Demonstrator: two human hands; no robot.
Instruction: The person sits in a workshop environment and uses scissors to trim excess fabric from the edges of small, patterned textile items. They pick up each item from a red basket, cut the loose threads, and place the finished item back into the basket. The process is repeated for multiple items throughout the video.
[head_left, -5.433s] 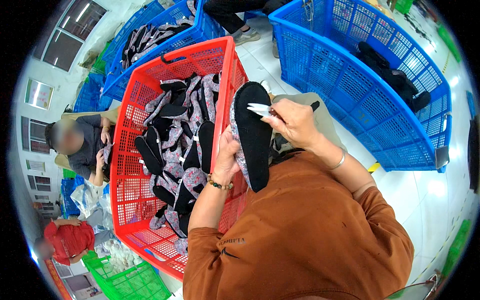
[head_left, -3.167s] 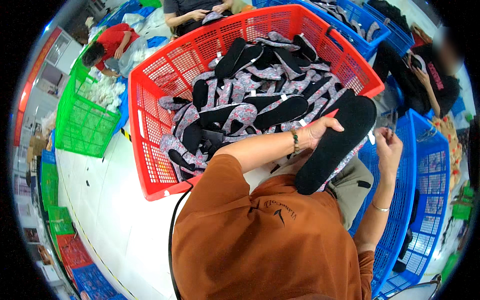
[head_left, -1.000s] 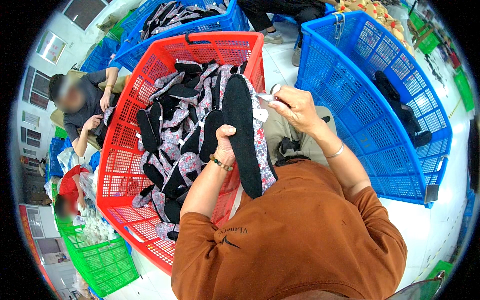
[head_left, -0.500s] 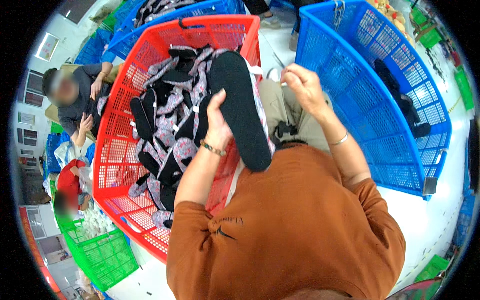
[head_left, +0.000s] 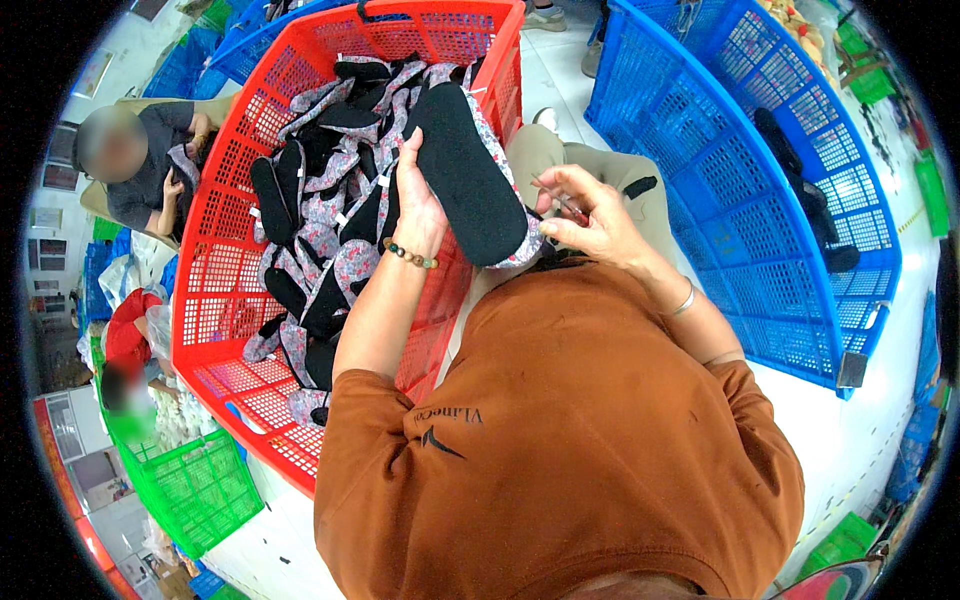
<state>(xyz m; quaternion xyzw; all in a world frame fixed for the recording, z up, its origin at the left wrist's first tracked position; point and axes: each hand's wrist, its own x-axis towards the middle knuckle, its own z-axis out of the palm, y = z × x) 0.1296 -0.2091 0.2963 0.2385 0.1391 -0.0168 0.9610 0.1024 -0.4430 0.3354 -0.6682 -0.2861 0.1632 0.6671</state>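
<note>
In my left hand (head_left: 418,205) is a slipper (head_left: 470,175) with a black sole facing up and a floral fabric upper showing along its right side. My thumb lies at the sole's edge. Just right of the slipper's near end, my right hand (head_left: 590,220) is closed on a small thin metallic tool (head_left: 566,207), mostly hidden by the fingers, so its kind is unclear. These fingertips are close to the floral edge; whether they touch it I cannot tell. Beneath and left of the slipper stands a red crate (head_left: 215,300) filled with similar floral slippers (head_left: 325,215).
A tall blue crate (head_left: 720,210) stands to my right, with black slippers (head_left: 840,258) inside. Another person (head_left: 150,170) sits beyond the red crate, and a person in red (head_left: 132,330) is nearer. A green crate (head_left: 205,490) holds pale items. My lap lies under my right hand.
My right hand has come down and left, from above my lap to the slipper's near end. The slipper has shifted slightly up and left in the picture, still in my left hand.
</note>
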